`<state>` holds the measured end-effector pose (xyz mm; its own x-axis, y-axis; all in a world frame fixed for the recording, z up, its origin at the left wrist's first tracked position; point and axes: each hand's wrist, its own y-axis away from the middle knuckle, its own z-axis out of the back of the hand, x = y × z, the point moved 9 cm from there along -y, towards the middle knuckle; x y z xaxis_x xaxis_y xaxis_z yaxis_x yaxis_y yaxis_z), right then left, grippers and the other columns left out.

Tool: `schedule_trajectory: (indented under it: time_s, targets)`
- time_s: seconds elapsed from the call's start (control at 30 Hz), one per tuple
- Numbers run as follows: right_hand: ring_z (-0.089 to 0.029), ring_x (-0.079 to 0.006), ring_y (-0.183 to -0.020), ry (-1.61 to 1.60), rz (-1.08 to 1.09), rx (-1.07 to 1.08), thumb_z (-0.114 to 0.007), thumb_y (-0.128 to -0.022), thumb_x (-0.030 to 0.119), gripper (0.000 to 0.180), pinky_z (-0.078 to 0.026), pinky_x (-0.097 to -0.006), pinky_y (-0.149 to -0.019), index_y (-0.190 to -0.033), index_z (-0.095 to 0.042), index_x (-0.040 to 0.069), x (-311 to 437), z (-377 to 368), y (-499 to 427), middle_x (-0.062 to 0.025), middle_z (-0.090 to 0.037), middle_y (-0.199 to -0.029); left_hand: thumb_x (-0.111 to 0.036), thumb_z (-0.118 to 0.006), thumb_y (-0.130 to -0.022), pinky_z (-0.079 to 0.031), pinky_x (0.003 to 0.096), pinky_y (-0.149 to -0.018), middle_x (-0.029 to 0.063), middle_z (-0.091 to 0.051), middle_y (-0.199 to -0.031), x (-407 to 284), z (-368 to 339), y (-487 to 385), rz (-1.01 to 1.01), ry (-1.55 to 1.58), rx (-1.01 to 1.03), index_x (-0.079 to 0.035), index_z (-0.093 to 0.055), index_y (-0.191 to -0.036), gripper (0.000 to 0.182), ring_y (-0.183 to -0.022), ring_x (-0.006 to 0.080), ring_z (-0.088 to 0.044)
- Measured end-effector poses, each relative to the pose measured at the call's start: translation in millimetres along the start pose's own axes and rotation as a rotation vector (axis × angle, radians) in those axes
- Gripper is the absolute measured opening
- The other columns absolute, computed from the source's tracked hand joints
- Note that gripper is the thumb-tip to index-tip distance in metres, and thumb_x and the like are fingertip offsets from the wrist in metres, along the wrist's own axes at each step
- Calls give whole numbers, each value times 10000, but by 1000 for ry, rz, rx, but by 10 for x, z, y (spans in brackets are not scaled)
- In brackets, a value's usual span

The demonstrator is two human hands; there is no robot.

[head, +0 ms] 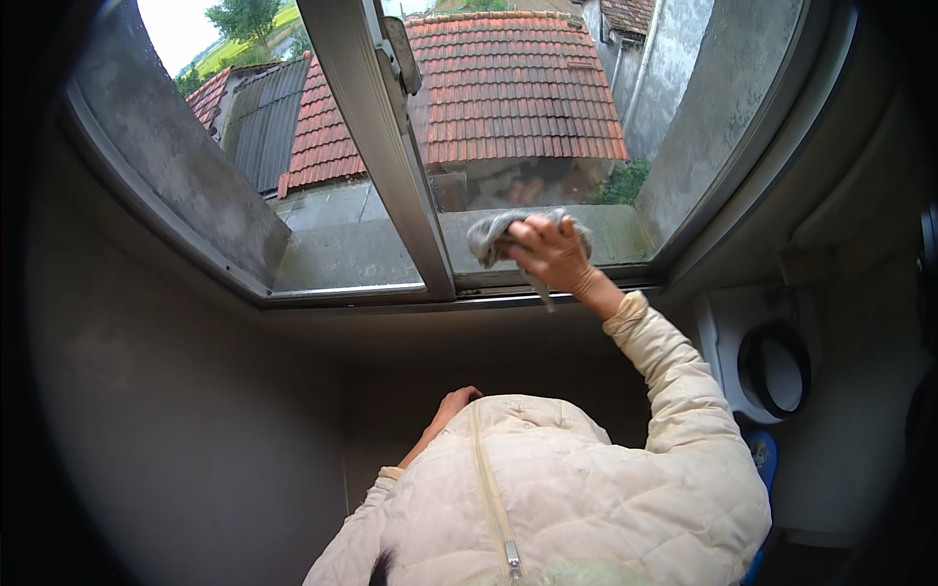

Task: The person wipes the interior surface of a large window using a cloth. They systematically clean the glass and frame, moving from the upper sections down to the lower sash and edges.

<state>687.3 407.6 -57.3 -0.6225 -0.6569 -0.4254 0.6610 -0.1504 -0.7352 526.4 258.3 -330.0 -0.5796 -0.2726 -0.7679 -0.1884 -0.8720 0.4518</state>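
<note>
My right hand (pixel 551 253) grips a crumpled grey cloth (pixel 489 236) against the lower part of the right window pane (pixel 506 183). One end of the cloth hangs below my palm, near the bottom rail. A faint reflection of the hand shows in the glass above it. Low in front of my quilted cream jacket (pixel 557 483) is my left hand (pixel 460 399). Its fingers are mostly hidden behind the jacket, so I cannot see whether they hold anything.
A metal upright (pixel 388 146) with a window latch (pixel 401 55) divides the sliding window. The metal sill track (pixel 352 299) runs below the panes. To my right stands a white appliance with a round dark-rimmed door (pixel 774 370), and a blue object (pixel 762 454) is beneath it. Tiled roofs (pixel 513 88) lie outside.
</note>
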Motion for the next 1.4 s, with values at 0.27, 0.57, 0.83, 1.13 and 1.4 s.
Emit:
schedule_trajectory:
  time_s: [0.27, 0.57, 0.83, 1.13, 1.4]
  targets:
    - [-508, -292, -979, 291, -284, -595, -664, -749, 252, 435, -358, -447, -776, -1183, -639, 242, -1463, 1885, -1831, -81, -555, -1075, -258, -664, -851, -520, 398, -821, 193, -702, -1027, 118, -101, -14, 60, 29, 27, -1, -674, -1088, 350, -974, 316, -673]
    - [-521, -197, -1084, 167, -35, -180, -645, -802, 341, 242, -305, -453, -906, -1012, -720, 248, 11, 315, -1012, 46, -560, -1190, -253, -660, -853, -520, 398, -844, 182, -703, -1048, 3, -152, -103, 24, 12, 49, -10, -676, -1090, 340, -995, 319, -671]
    - [-513, -207, -1049, 168, -136, -303, -696, -769, 323, 265, -321, -418, -826, -1031, -730, 315, -316, 630, -1248, 29, -554, -1138, -278, -670, -849, -523, 401, -839, 193, -704, -1045, 324, -175, -44, 49, 16, 5, -10, -677, -1088, 359, -1008, 326, -672]
    - [-500, -194, -1093, 164, -181, -316, -630, -782, 295, 249, -295, -453, -855, -1013, -707, 242, 2, 329, -1251, 27, -537, -1192, -258, -609, -906, -527, 397, -788, 201, -708, -964, 349, -109, 104, 63, 60, -87, 11, -677, -1068, 321, -914, 319, -689]
    - [-488, -167, -1123, -51, 0, 23, -645, -778, 276, 182, -308, -429, -866, -940, -720, 239, 207, -178, -198, 37, -542, -1165, -271, -633, -870, -521, 412, -840, 208, -700, -1050, 420, -110, 57, 39, 30, -41, 6, -671, -1108, 367, -1006, 336, -673]
